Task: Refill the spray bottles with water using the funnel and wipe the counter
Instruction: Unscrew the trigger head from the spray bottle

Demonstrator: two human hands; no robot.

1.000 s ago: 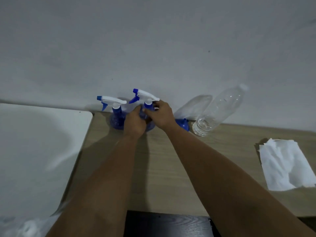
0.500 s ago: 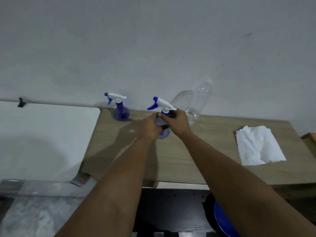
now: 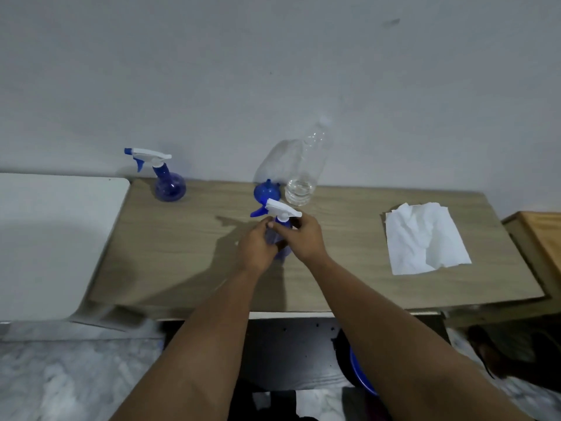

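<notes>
Bottle-opening stage, by the look of it. The person has the near spray bottle point(image 3: 280, 238) out in the middle of the counter point(image 3: 188, 238), with both hands on it, and the sprayer head point(image 3: 282, 209) is still seated on the neck, so nothing's been refilled in this one yet.

To do this bit well: the left hand point(image 3: 258, 249) should just lock the round body so it can't spin, while the right hand point(image 3: 303, 237) does the twisting at the collar, not on the trigger part, which would probably just flex. Keep the bottle upright and on the wood so any leftover liquid stays put, and lift the head straight up once it's loose since there's likely a dip tube hanging under it.

Pose-wise, both forearms come in from 6 o'clock and meet at the bottle. The left hand's fingers are curled round the blue body from the 9 o'clock side; the right hand's fingers wrap the neck just under the white head from 3 o'clock, thumb tucked in.

The funnel point(image 3: 267, 191) and the clear water bottle point(image 3: 305, 174) sit at 12 o'clock from the hands, near the wall. The second spray bottle point(image 3: 167, 180) is off at 10 o'clock, and the paper towel point(image 3: 425, 238) lies at 3 o'clock, well apart.
</notes>
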